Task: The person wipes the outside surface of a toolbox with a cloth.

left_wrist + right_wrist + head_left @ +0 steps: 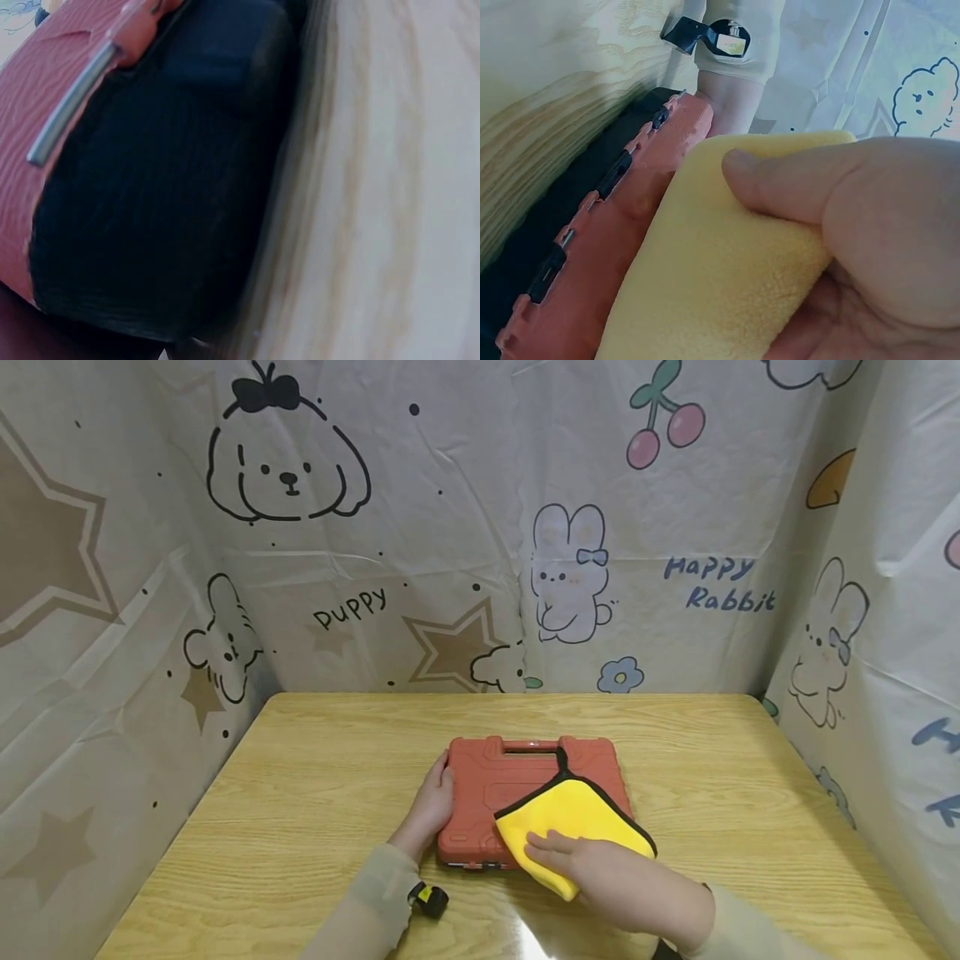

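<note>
A red plastic case [472,793] with a carry handle on its far side lies flat on the table. My left hand [433,802] rests along its left side, fingers extended against the edge. A yellow cloth [555,814] with black trim and a black loop drapes over the case's right part and front edge. On the cloth lies my right hand [600,868]; in the right wrist view its thumb [780,180] presses the cloth against the hand, and the other fingers are mostly hidden. The case's dark lower half [150,210] fills much of the left wrist view.
The wooden table [315,793] meets patterned cloth walls [450,527] at the back and both sides. A small black device [430,899] is strapped to my left wrist. Black clasps [615,172] line the front of the case.
</note>
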`<state>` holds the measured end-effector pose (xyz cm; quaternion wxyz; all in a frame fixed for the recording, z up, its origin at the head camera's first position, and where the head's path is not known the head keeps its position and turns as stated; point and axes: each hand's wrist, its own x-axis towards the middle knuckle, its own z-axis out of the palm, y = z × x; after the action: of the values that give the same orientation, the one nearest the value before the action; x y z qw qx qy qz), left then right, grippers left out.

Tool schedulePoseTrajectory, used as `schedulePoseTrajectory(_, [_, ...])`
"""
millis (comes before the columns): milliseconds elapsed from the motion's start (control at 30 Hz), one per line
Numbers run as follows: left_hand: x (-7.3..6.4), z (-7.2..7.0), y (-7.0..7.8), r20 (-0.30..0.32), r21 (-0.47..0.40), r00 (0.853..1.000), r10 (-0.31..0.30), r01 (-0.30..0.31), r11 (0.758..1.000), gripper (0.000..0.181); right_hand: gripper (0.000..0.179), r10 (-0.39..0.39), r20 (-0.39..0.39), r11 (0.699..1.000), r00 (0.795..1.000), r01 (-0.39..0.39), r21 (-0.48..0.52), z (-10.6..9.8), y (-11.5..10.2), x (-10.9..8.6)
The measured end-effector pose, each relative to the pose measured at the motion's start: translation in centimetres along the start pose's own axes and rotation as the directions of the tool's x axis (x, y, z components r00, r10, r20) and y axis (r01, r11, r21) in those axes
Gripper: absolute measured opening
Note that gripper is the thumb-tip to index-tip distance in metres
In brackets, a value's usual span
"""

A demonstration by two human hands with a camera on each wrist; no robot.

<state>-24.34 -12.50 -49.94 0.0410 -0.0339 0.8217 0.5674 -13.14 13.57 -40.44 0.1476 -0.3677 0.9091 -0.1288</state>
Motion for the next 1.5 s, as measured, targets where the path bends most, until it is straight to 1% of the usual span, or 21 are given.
schedulePoseTrajectory(100, [-0.1,0.0,0.0,0.005,-0.010,1.000,-0.001,0.001,1.000,0.053,0.081,-0.021,-0.021,1.000,1.000,0.021,-0.020,0.1,0.1,-0.1])
schedulePoseTrajectory(200, [-0.1,0.0,0.1,0.009,-0.018,1.000,-0.013,0.013,1.000,0.054,0.081,-0.042,-0.047,0.999,0.998,0.041,-0.015,0.1,0.4,-0.1])
schedulePoseTrajectory(300, [-0.1,-0.1,0.1,0.015,-0.016,1.000,-0.008,0.009,1.000,0.054,0.082,-0.061,-0.078,0.998,0.995,0.060,-0.009,0.0,0.6,-0.1])
schedulePoseTrajectory(433, [0.0,-0.1,0.0,0.013,-0.002,1.000,0.019,-0.019,1.000,0.054,0.077,-0.056,-0.110,0.998,0.992,0.055,-0.016,-0.2,1.1,0.3])
schedulePoseTrajectory(500, [0.0,-0.1,0.0,0.011,0.000,1.000,0.027,-0.027,1.000,0.053,0.072,-0.047,-0.121,0.999,0.991,0.044,-0.024,-0.3,1.4,0.6])
schedulePoseTrajectory(600, [-0.1,-0.2,0.1,0.011,0.003,1.000,0.024,-0.024,1.000,0.053,0.067,-0.048,-0.133,0.998,0.990,0.041,-0.049,-0.5,2.0,1.1])
schedulePoseTrajectory(700, [-0.1,-0.2,0.1,0.011,0.009,1.000,0.022,-0.022,1.000,0.053,0.069,-0.045,-0.132,0.998,0.990,0.038,-0.057,-0.8,2.5,1.4])
schedulePoseTrajectory(833, [-0.1,-0.2,0.1,0.012,0.011,1.000,0.022,-0.022,1.000,0.053,0.072,-0.010,-0.129,0.999,0.992,0.005,-0.037,-1.0,3.1,1.9])
schedulePoseTrajectory(1067, [-0.1,-0.3,0.0,0.017,0.024,1.000,0.025,-0.025,0.999,0.054,0.062,0.062,-0.183,0.998,0.981,-0.062,0.007,-1.0,4.3,3.3])
schedulePoseTrajectory(1167, [-0.2,-0.3,0.1,0.020,0.032,0.999,0.031,-0.031,0.999,0.054,0.063,0.089,-0.196,0.996,0.977,-0.086,0.023,-1.2,4.7,3.8])
schedulePoseTrajectory(1500, [-0.1,-0.4,0.1,0.023,0.070,0.999,0.043,-0.045,0.997,0.053,0.058,0.119,-0.241,0.993,0.963,-0.120,0.008,-2.1,6.1,5.3])
